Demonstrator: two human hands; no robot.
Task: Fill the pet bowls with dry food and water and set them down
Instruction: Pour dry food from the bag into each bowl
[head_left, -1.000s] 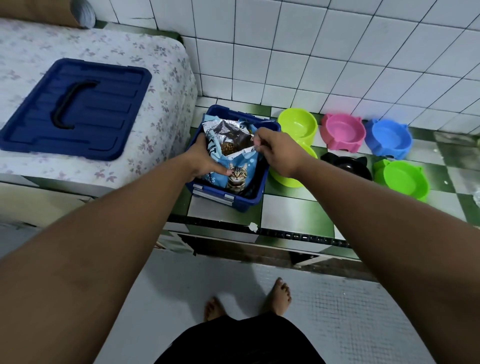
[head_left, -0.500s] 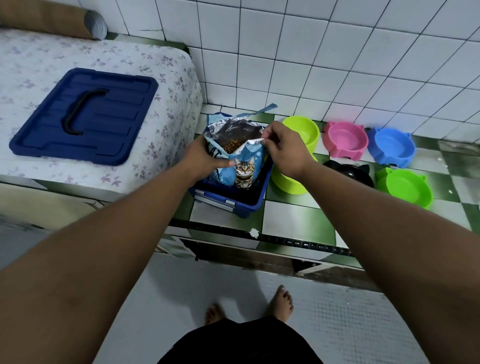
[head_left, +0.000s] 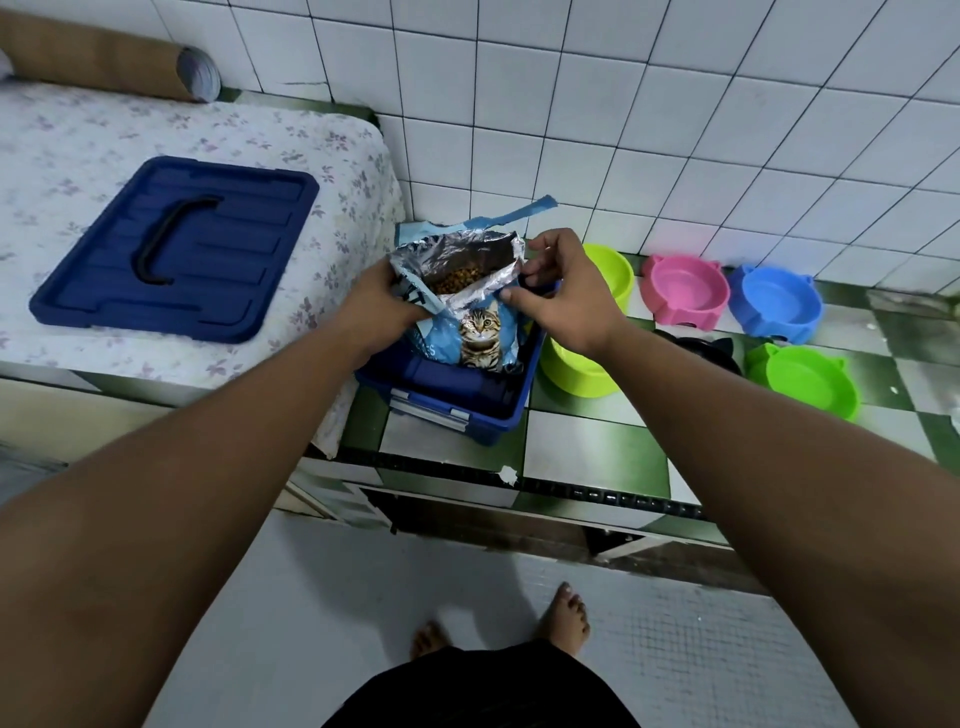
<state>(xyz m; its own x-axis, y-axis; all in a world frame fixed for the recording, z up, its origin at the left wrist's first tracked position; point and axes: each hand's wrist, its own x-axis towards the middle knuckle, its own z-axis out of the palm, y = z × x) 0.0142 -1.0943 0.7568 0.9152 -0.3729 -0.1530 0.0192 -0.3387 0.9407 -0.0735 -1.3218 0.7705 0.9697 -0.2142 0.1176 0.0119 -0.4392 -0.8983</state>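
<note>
A blue cat food bag (head_left: 480, 338) with a cat picture stands in a blue plastic box (head_left: 470, 405) on the tiled ledge. Its foil mouth is open and brown kibble shows inside. My left hand (head_left: 382, 304) grips the bag's left edge. My right hand (head_left: 563, 291) pinches the right edge of the mouth. Right of the box sit several empty pet bowls: two lime ones (head_left: 613, 270) (head_left: 571, 371), a pink one (head_left: 685, 291), a blue one (head_left: 776, 304), a green one (head_left: 802, 379) and a black one (head_left: 711, 351), partly hidden by my right arm.
The box's blue lid (head_left: 176, 249) lies on a floral-covered surface (head_left: 337, 171) to the left. A cardboard tube (head_left: 104, 62) rests at the back left. A white tiled wall (head_left: 623, 130) rises behind the ledge. My bare feet stand on the grey floor (head_left: 727, 649) below.
Both hands have lifted the bag higher out of the box and pulled its mouth wider, so more kibble shows.
</note>
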